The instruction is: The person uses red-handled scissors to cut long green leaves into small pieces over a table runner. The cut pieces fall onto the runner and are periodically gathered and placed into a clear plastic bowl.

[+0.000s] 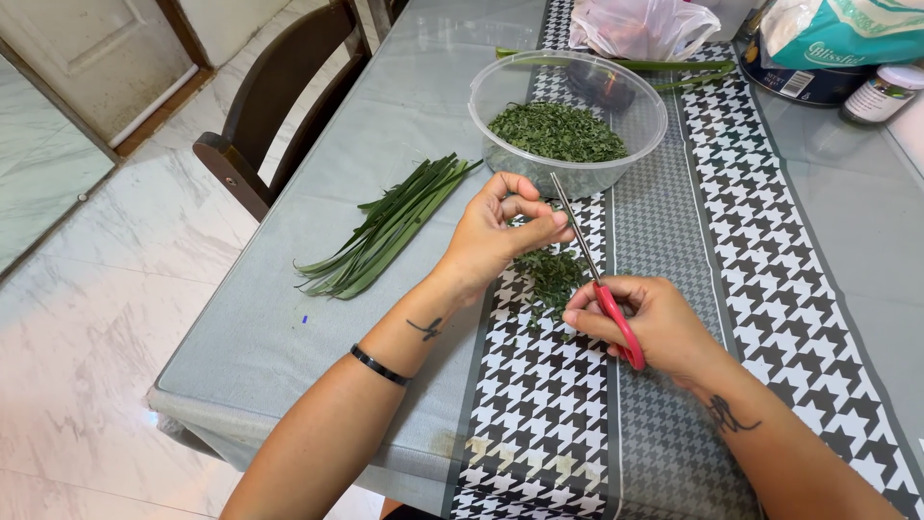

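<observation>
My right hand grips red-handled scissors, their blades pointing up toward my left hand. My left hand pinches a small bit of green leaf between thumb and fingers, right at the scissor tips. Beneath both hands a small pile of chopped green leaf pieces lies on the black-and-white houndstooth runner. A clear plastic bowl behind the hands holds more chopped greens. A bundle of long green leaves lies to the left on the grey table.
A dark wooden chair stands at the table's left edge. At the back sit a plastic bag, a tin, a small jar and more long leaves. White marble floor lies left.
</observation>
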